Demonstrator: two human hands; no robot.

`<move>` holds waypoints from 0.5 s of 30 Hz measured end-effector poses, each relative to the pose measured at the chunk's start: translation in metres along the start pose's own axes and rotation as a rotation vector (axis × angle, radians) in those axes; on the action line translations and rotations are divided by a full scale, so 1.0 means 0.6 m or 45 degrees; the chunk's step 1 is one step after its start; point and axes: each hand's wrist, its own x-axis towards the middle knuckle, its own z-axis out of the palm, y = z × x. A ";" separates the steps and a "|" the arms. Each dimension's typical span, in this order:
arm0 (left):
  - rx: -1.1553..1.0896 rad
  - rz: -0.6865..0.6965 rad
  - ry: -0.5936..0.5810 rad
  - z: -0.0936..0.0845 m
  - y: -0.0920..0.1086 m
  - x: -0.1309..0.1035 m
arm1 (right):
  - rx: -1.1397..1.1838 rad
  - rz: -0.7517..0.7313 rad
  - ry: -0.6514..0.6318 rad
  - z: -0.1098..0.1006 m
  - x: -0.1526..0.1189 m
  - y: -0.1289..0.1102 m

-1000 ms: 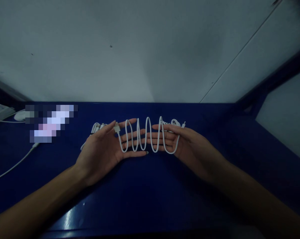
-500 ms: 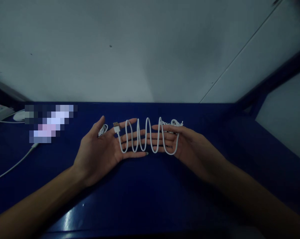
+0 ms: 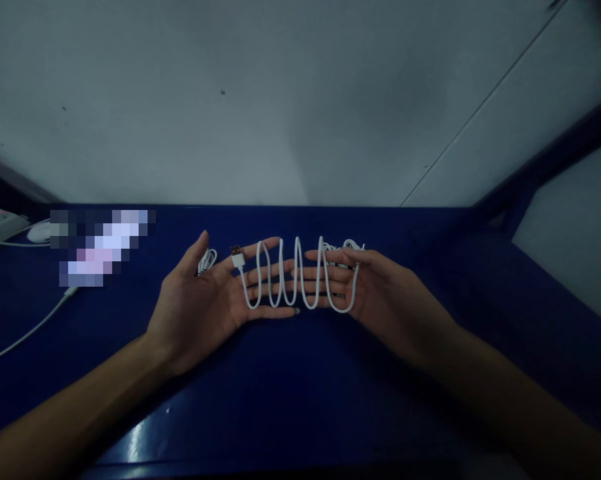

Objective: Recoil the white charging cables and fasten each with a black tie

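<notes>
A white cable (image 3: 281, 273) lies in a row of tall loops across the fingers of both hands. Its USB plug (image 3: 237, 257) rests by the index finger of my left hand (image 3: 203, 303), which is palm up with the fingers stretched out. My right hand (image 3: 385, 290) faces it, fingers extended under the loops, its thumb near the cable's right end. The fingertips of the two hands meet or nearly meet in the middle. Behind my left hand a coiled white cable (image 3: 208, 259) shows in part, and another bundle (image 3: 351, 246) shows behind my right hand.
On the blue table (image 3: 280, 400), a blurred-out bright object (image 3: 110, 247) lies at the left with a white cord (image 3: 35, 333) running from it. A white rounded item (image 3: 39, 232) is beside it. A pale wall panel (image 3: 230, 120) stands behind, with a blue frame at the right.
The USB plug and the left loops of the cable have shifted slightly to the right, and those loops sit closer together. Both hands stay nearly in place.
</notes>
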 end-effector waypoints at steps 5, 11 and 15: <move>-0.058 0.001 0.017 -0.002 0.000 0.001 | -0.013 0.007 -0.025 -0.004 0.002 0.003; -0.118 -0.012 -0.030 -0.007 0.002 0.002 | -0.006 0.004 -0.060 0.000 0.007 0.005; -0.100 -0.022 -0.055 -0.007 0.002 0.001 | -0.018 -0.021 -0.072 0.004 0.005 0.006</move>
